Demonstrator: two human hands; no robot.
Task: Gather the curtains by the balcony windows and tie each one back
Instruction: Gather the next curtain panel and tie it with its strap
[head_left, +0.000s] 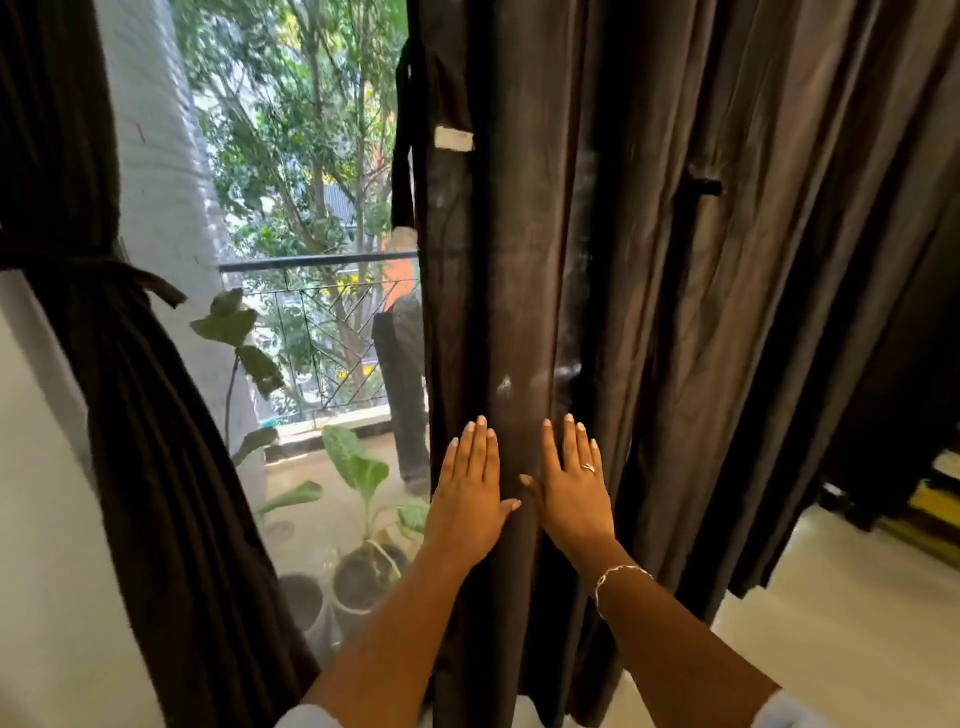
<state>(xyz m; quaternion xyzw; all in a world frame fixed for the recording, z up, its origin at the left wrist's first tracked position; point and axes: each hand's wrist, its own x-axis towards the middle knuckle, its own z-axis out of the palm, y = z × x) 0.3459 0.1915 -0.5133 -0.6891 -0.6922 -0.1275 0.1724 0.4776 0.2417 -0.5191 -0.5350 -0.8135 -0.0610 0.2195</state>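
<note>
Both flat, straight-fingered, left hand (470, 499) and right hand (571, 486) apparently press the loose curtain (519, 286) just beyond them

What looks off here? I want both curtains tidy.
The right curtain hangs loose, its tie-back strap dangling undone at the window-side edge, while the left curtain is tied. A pale smudge marks the fabric above the left hand and right hand, pressed flat on it.
</note>
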